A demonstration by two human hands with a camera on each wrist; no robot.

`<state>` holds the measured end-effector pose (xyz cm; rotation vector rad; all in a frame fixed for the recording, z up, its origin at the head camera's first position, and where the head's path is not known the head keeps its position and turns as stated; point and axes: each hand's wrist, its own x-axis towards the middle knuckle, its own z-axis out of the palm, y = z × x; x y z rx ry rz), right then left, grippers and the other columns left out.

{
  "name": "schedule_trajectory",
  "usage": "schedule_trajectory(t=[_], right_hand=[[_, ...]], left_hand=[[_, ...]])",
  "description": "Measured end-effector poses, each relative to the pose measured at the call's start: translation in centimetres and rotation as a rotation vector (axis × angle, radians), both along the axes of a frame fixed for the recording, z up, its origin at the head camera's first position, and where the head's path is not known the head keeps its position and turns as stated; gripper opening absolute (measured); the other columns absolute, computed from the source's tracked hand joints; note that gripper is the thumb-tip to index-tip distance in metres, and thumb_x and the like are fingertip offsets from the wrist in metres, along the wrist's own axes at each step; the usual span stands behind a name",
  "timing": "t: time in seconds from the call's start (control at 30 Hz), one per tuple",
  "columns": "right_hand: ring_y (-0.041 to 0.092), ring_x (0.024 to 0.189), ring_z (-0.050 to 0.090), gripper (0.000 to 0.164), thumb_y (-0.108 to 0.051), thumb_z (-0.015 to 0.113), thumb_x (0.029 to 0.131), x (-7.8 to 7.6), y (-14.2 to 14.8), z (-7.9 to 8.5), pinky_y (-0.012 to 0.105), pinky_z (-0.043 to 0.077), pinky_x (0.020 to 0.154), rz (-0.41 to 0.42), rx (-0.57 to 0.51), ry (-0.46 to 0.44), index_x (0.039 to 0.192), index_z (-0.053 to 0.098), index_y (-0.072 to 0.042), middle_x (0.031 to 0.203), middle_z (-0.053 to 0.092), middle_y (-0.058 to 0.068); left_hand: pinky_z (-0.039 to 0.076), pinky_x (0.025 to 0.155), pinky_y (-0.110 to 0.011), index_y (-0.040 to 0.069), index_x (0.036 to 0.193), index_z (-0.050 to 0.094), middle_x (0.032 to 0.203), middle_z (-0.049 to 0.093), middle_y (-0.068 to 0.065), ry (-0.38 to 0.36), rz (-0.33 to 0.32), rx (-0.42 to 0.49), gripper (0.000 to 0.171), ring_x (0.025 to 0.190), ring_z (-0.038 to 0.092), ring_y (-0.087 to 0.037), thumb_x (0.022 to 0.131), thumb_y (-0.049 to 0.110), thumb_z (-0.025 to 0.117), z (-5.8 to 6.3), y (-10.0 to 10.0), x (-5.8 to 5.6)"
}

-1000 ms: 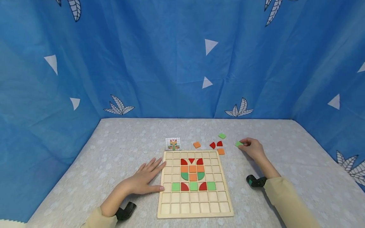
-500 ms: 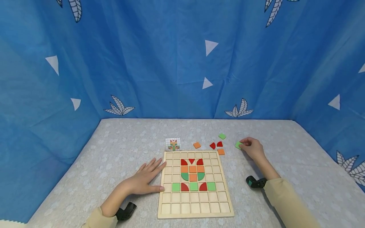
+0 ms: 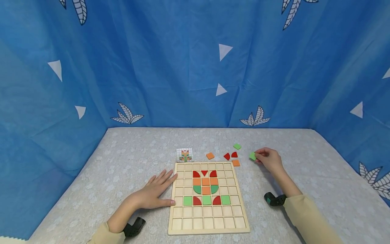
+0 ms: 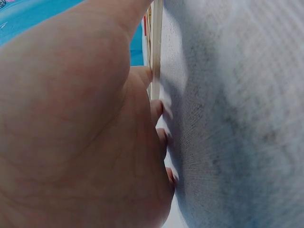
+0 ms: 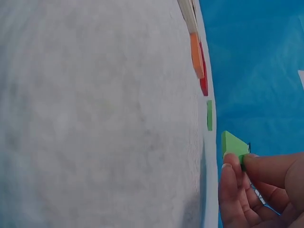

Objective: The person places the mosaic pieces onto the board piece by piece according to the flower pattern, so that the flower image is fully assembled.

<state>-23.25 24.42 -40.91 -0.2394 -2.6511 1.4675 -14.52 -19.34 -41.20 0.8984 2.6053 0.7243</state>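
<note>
Between thumb and fingers my right hand pinches a light green square tile, right of the board. In the right wrist view that green tile sticks up from the fingertips, and a darker green bit shows by the thumb. My left hand lies with fingers spread, thumb tip and index fingertip on the left rim of a wooden grid board. Set in the board are red quarter-circles, a red triangle, orange squares, green quarter-circles and light green squares.
Behind the board lie a pattern card, loose orange squares, red quarter-circles and another light green square. A grey patterned cloth covers the table. Blue curtain hangs at the back and sides.
My right hand has turned the green tile slightly in its fingertips, and the tile has shifted a little left toward the board. The left hand and the board pieces stay put.
</note>
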Motion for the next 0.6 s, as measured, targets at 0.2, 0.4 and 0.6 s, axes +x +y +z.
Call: schedule_trajectory(t=[0.2, 0.4, 0.6], right_hand=[[0.013, 0.067, 0.062, 0.018, -0.005, 0.058, 0.093, 0.7, -1.0, 0.6, 0.026, 0.053, 0.062, 0.066, -0.037, 0.015, 0.102, 0.06, 0.011, 0.082, 0.062, 0.013], [0.014, 0.07, 0.063, 0.021, -0.005, 0.058, 0.093, 1.6, -2.3, 1.3, 0.029, 0.054, 0.065, 0.136, -0.099, 0.025, 0.104, 0.059, 0.013, 0.083, 0.063, 0.014], [0.018, 0.071, 0.063, 0.019, -0.004, 0.059, 0.092, 3.0, -4.1, 2.4, 0.034, 0.054, 0.068, 0.188, -0.12, 0.042, 0.103, 0.06, 0.012, 0.083, 0.063, 0.014]], left_hand=[[0.003, 0.103, -0.061, 0.01, 0.15, 0.02, 0.154, 0.01, -0.016, 0.004, 0.007, 0.007, 0.087, 0.138, 0.003, -0.038, 0.086, 0.055, 0.058, -0.2, 0.0, -0.1], [0.002, 0.104, -0.059, 0.011, 0.151, 0.021, 0.154, 0.011, -0.015, 0.002, 0.011, 0.006, 0.087, 0.139, 0.002, -0.036, 0.086, 0.056, 0.058, -0.4, 0.0, -0.1], [0.002, 0.103, -0.062, 0.008, 0.15, 0.021, 0.153, 0.01, -0.017, -0.022, 0.008, -0.002, 0.086, 0.138, 0.002, -0.038, 0.087, 0.053, 0.058, 0.3, 0.2, 0.0]])
